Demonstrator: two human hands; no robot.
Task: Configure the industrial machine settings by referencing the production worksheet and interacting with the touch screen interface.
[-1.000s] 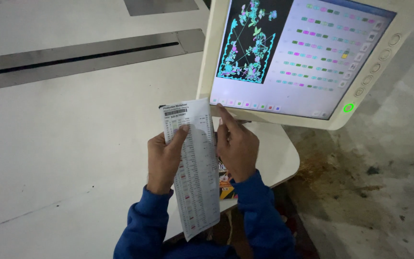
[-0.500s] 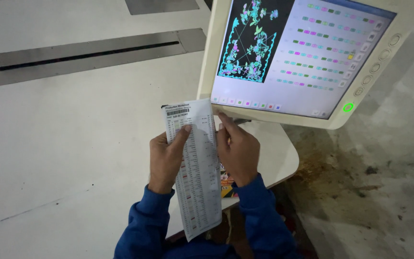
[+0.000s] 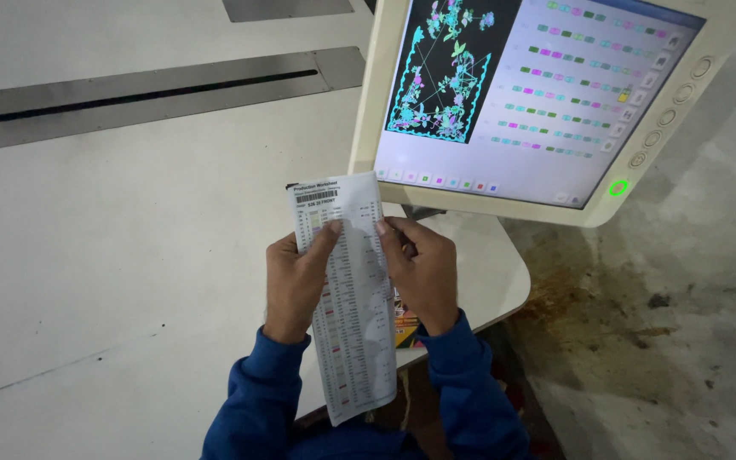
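A long folded white paper sheet (image 3: 347, 324), printed with a barcode at the top and columns of small coloured marks, is held upright in front of me. My left hand (image 3: 296, 277) grips its left edge, thumb over the front. My right hand (image 3: 423, 268) holds the right edge, fingers curled on it. Both arms wear blue sleeves. Just beyond the sheet stands a cream-framed touch screen (image 3: 521, 94) showing a coloured floral pattern on black and rows of small coloured blocks.
A large white machine table (image 3: 129, 255) with a rounded corner spreads to the left, crossed by a grey metal strip with a dark slot (image 3: 138, 89). A green lit button (image 3: 617, 188) glows on the screen's frame. Stained concrete floor (image 3: 666, 324) lies to the right.
My right hand has lowered from near the screen's bottom edge onto the sheet's right side. The sheet sits slightly lower and steadier between both hands.
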